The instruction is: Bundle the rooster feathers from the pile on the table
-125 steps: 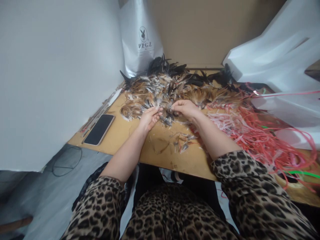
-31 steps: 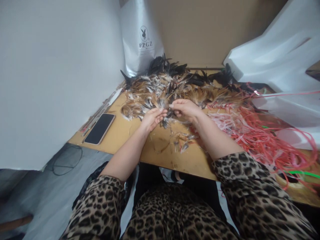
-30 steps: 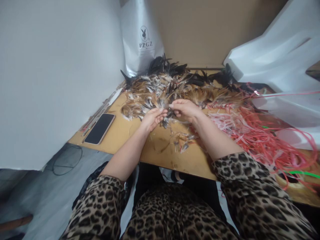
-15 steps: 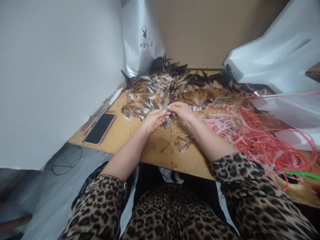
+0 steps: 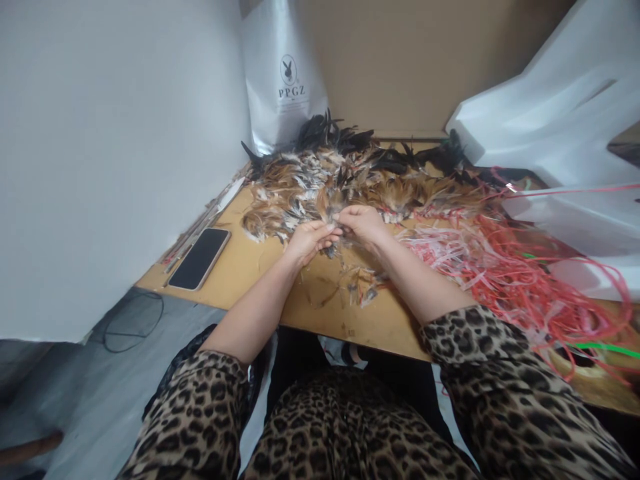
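My left hand (image 5: 312,241) and my right hand (image 5: 361,223) meet over the near side of a feather pile, fingertips pinched close together. Between them is a small brown and grey feather bunch (image 5: 331,202), its base at my fingertips. Both hands are closed on it; the exact grip of each finger is too small to make out. Behind and around lies the heap of brown, white and black feathers (image 5: 300,173). Loose feather scraps (image 5: 364,285) lie on the table (image 5: 320,307) just below my hands.
A phone (image 5: 199,259) rests at the table's left. Tangled red and pink plastic strips (image 5: 515,280) cover the right side. A white printed bag (image 5: 285,100) stands at the back, with white plastic sheeting (image 5: 545,113) at right. A white panel (image 5: 110,153) borders the left.
Both hands stay almost in place, with only slight finger movement at the feather bunch. The view has shifted very slightly.
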`<state>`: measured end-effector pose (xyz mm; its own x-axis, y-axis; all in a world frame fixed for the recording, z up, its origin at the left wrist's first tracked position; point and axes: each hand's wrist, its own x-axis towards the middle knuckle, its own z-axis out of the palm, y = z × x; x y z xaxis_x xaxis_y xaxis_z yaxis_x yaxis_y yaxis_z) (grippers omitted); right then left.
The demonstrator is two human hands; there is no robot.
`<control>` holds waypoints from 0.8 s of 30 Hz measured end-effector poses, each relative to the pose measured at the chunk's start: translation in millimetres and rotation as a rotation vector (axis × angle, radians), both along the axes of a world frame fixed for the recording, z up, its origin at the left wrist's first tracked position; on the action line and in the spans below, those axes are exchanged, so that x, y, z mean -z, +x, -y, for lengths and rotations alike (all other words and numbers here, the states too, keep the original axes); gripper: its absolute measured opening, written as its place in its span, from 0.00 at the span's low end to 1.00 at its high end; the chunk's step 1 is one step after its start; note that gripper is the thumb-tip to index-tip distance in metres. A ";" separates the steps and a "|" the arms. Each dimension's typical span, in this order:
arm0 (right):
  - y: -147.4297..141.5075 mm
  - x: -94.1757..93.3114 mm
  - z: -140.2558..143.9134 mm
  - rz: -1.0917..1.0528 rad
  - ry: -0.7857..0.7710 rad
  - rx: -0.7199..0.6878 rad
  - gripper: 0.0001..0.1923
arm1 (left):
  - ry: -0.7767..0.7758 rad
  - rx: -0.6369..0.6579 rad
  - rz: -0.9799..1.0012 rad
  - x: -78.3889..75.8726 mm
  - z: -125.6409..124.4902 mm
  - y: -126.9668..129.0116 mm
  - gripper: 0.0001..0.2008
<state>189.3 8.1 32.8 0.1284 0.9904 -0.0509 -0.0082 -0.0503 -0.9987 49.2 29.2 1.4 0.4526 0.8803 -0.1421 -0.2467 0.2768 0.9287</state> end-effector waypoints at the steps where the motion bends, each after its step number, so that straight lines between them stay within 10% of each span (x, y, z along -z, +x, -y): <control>1: -0.3 -0.1 0.3 0.003 0.008 0.002 0.17 | -0.006 0.006 0.003 0.2 0.1 0.1 0.06; 17: 4.4 0.7 -0.4 0.101 0.036 -0.040 0.18 | 0.008 -0.044 0.034 1.3 -3.6 -1.8 0.07; 24: 34.6 -0.1 -5.0 0.669 -0.041 -0.274 0.08 | -0.020 -0.154 0.100 1.6 -11.6 -6.3 0.05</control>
<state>224.0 13.0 32.8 -0.1074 0.9905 -0.0861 0.6224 -0.0005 -0.7827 42.8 40.8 -0.2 0.3255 0.9377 -0.1218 -0.3782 0.2471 0.8921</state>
